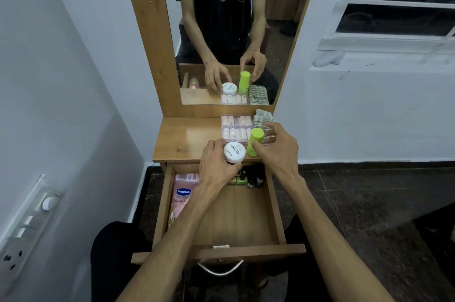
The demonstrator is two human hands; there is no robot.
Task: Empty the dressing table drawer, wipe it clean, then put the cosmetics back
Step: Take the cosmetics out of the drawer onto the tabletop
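Two hands work at the tabletop edge — left hand (pixel 214 164) curls round the white-lidded jar (pixel 234 152), right hand (pixel 275 149) has fingers spread loosely beside the green bottle (pixel 254 141), apparently parking both clear of the drawer (pixel 275 208) — where the pink Vaseline bottle (pixel 183 194) and small polish bottles (pixel 251 178) wait.

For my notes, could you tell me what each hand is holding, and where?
Left hand grips the white jar around its side; right hand holds nothing, beside the green bottle.
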